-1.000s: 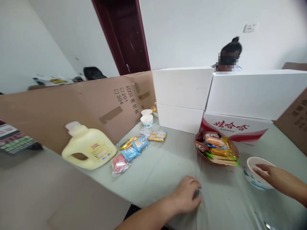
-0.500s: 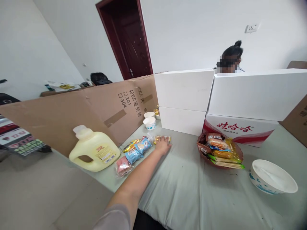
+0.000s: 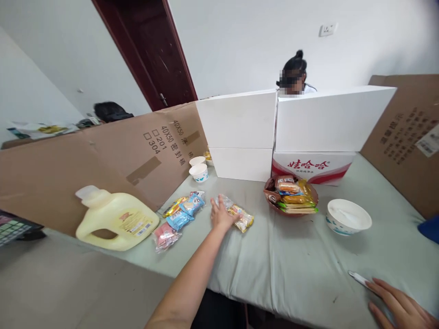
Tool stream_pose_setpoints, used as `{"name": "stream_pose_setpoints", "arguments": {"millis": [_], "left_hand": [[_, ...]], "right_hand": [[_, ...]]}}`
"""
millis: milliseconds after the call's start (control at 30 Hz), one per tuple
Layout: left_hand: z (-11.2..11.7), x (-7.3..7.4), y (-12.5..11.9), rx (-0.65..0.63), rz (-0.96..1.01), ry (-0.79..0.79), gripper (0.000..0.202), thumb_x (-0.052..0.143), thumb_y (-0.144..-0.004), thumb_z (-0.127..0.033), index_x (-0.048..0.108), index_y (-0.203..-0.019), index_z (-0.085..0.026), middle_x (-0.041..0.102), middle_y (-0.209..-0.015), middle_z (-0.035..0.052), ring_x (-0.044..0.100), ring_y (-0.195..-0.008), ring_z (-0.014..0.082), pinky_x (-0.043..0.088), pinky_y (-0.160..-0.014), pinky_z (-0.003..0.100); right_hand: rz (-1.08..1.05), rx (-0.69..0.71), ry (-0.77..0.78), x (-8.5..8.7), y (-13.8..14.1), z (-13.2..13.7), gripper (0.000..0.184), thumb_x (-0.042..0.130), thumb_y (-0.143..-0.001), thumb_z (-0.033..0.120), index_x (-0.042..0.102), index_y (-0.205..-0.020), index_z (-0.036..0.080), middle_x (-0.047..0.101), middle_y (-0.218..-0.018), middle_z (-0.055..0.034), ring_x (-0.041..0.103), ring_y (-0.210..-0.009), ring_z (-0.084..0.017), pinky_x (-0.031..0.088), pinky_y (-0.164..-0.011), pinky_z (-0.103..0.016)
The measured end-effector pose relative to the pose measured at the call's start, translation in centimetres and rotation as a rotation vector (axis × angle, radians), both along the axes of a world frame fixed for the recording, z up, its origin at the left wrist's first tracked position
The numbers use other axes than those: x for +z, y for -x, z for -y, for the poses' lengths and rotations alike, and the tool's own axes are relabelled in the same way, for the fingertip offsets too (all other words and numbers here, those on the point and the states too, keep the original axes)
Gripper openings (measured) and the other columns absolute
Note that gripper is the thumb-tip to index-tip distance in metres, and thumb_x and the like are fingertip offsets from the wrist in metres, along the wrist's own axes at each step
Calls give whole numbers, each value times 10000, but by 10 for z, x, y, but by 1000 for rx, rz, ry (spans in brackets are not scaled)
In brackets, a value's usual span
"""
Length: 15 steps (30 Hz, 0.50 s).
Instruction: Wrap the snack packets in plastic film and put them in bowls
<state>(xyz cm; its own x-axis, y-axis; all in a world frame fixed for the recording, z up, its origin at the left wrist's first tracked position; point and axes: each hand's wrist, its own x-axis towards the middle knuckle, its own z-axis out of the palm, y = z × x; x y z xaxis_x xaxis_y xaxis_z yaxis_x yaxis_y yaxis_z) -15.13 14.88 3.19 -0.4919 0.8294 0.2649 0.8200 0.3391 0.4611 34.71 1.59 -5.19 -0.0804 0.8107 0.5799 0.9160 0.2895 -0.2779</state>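
Fingers spread, my left hand [image 3: 222, 216] lies at the middle of the table over a clear-wrapped snack. Its thumb reaches onto a yellow snack packet [image 3: 244, 221]. To its left lie blue snack packets [image 3: 181, 218] and a pink one [image 3: 167, 236]. My right hand [image 3: 403, 306] is at the lower right, partly cut off, palm down with thumb and fingers apart. Its fingertips rest on the end of a slim white stick-like object [image 3: 358, 277] whose kind I cannot make out. A brown bowl [image 3: 270, 203] of packaged snacks stands between the hands, further back.
A pale yellow jug [image 3: 118, 219] stands at the left. White paper bowls sit at the right [image 3: 348, 217] and at the back [image 3: 199, 173]. White boxes [image 3: 240, 123] and cardboard panels [image 3: 116, 155] wall the table. Behind the boxes is a person [image 3: 295, 75].
My left hand has drawn nearer, and the yellow packet has shifted nearer and to the right with it. My right hand has come into view at the lower right. The view has turned right.
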Motion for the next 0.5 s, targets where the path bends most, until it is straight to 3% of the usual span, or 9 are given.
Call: {"name": "stream_pose_setpoints", "arguments": {"millis": [33,100,200,267,333,400,500], "left_hand": [[-1,-2,-2,-31,30,-27,1162,854,-538,-399,177,-1466,-218,217,-1499,223,351,-1328,418,369,-1028,528],[1,-8,-10,-222,-15,-148,943,742,-697,-304,204,-1463,-189,414,-1366,183,463,-1249,331,412,-1015,472],[18,-19,-28,-659,-219,-235,503,508,-859,-156,431,-1354,-202,606,-1065,101,569,-1082,263,445,-979,463],[36,-25,-38,-841,-296,-224,380,440,-890,-123,545,-1240,-227,632,-991,83,599,-1011,246,470,-949,451],[53,-27,-46,-856,-303,-235,355,411,-907,-125,557,-1219,-216,611,-1099,104,594,-1043,249,494,-928,438],[69,-26,-55,-770,-253,-252,363,395,-919,-135,511,-1259,-191,539,-1238,131,574,-1099,252,522,-897,419],[87,-23,-76,-761,-153,-245,284,427,-912,-134,547,-1164,-187,560,-1182,101,579,-1075,229,532,-897,400]], "right_hand": [[57,3,43,3,-1,2,347,516,-771,496,628,-1088,406,691,-1083,-70,665,-927,-313,523,-773,-504],[159,-23,107,9,-2,6,397,460,-835,497,597,-1159,313,667,-1135,-84,648,-962,-310,514,-806,-499],[218,-69,134,17,1,11,409,390,-894,485,604,-1148,246,671,-1109,-82,631,-973,-286,506,-807,-456],[228,-57,146,20,3,13,397,386,-912,470,612,-1136,233,673,-1094,-78,619,-980,-275,500,-808,-433],[219,-37,149,23,5,15,384,392,-922,454,617,-1132,224,668,-1096,-82,606,-990,-269,491,-831,-422],[202,-18,152,25,6,15,370,391,-931,430,624,-1123,218,662,-1077,-90,600,-976,-263,479,-860,-417],[179,-13,151,28,12,13,356,380,-941,389,641,-1094,201,660,-986,-99,597,-897,-253,479,-847,-413]]}}
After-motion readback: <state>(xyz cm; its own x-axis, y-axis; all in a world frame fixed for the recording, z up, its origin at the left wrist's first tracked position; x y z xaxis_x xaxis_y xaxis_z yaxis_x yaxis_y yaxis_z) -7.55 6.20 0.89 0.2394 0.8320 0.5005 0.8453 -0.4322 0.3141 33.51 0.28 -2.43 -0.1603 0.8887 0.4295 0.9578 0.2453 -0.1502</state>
